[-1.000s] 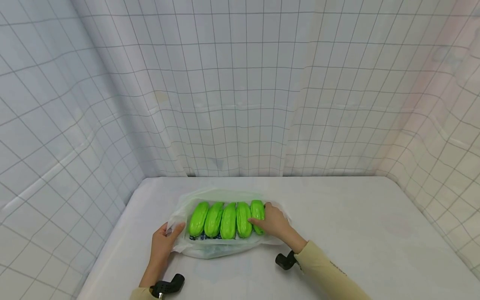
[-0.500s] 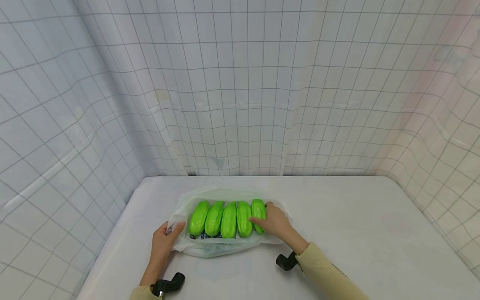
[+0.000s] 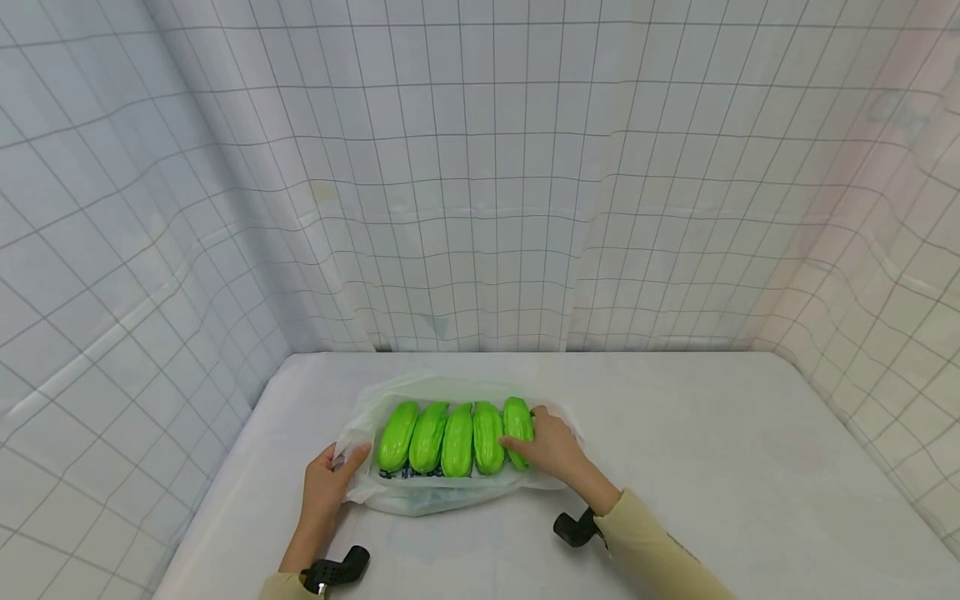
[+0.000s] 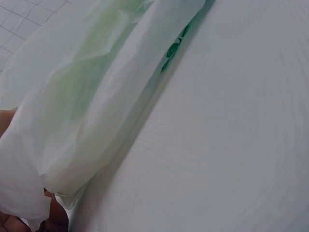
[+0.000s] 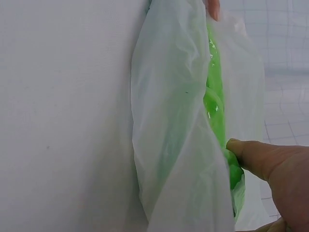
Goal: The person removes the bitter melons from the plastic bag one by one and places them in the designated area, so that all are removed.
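A translucent white plastic bag (image 3: 420,498) lies on the table with its mouth spread wide. Inside it, several glossy, bright green, elongated creased bundles (image 3: 457,442) stand side by side in a row. At the bag's left end, my left hand (image 3: 326,487) pinches the plastic between thumb and fingers; the left wrist view shows the film bunched there. My right hand (image 3: 553,446) reaches into the right end and grips the rightmost green bundle (image 3: 517,421), thumb on its left side and fingers on its right. In the right wrist view, the thumb (image 5: 256,154) presses on glossy green material.
The bag rests on a white-covered table (image 3: 712,467). White grid-patterned curtains (image 3: 465,183) hang behind and on both sides. A dark blue printed surface (image 3: 408,474) shows under the bundles. A black wrist camera (image 3: 337,569) is worn on each wrist.
The rightmost green bundle has shifted slightly right and away, leaning a little, with my right hand still on it. My left hand keeps its place on the bag.
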`<action>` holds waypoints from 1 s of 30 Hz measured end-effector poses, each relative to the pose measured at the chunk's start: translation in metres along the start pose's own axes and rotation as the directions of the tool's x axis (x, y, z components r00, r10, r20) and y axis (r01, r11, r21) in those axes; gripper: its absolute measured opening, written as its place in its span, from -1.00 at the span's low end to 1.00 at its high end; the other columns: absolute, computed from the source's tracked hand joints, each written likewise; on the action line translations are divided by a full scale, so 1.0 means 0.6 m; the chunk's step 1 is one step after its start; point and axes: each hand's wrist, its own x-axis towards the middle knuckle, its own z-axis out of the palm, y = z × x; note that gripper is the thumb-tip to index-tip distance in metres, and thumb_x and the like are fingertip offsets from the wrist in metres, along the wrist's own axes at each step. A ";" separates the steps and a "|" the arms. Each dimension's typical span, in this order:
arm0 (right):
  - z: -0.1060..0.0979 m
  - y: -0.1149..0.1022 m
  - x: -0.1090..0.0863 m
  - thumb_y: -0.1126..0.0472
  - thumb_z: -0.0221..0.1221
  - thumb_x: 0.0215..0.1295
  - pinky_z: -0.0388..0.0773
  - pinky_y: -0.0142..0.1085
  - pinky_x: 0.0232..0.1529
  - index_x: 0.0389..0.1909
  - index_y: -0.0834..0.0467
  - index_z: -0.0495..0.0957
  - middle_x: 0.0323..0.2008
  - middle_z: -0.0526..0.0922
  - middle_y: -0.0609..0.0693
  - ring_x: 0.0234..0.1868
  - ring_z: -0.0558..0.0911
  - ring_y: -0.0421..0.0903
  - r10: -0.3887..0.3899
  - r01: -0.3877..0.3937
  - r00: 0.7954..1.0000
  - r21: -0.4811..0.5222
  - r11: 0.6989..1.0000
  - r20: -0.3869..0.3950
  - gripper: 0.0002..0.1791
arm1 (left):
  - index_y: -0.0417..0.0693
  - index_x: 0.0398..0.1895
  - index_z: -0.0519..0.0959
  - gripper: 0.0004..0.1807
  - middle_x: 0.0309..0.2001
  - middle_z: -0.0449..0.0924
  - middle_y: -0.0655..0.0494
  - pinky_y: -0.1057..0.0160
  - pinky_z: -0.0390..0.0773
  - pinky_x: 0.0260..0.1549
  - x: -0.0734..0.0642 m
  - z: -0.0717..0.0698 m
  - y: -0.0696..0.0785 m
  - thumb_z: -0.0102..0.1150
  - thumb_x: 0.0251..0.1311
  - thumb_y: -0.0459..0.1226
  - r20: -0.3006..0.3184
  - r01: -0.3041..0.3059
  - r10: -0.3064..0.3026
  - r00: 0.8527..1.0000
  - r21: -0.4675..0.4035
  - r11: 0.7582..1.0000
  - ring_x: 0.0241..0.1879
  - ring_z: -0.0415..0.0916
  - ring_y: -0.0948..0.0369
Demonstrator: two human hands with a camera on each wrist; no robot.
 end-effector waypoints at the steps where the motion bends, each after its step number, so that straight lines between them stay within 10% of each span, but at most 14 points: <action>1: 0.000 0.000 -0.001 -0.13 0.31 0.11 0.53 -0.05 -0.29 0.09 0.52 0.33 -0.13 0.55 0.38 -0.19 0.59 0.18 0.001 -0.001 1.000 0.006 1.000 -0.001 -0.16 | -0.37 0.02 0.49 -0.38 -0.14 0.58 -0.14 0.37 0.44 -0.43 0.000 0.000 0.000 0.29 0.14 0.01 0.000 0.000 0.000 1.000 0.000 1.000 -0.37 0.43 0.25; 30: -0.013 -0.007 -0.025 -0.12 0.35 0.05 0.42 -0.29 -0.57 0.03 0.41 0.40 -0.53 0.55 -0.02 -0.54 0.50 -0.18 -0.050 0.051 0.998 0.068 0.996 -0.025 -0.24 | -0.32 0.04 0.50 -0.40 -0.08 0.56 -0.17 0.36 0.44 -0.40 -0.001 0.000 -0.001 0.29 0.14 0.00 0.006 -0.010 0.010 1.000 0.012 1.000 -0.33 0.43 0.24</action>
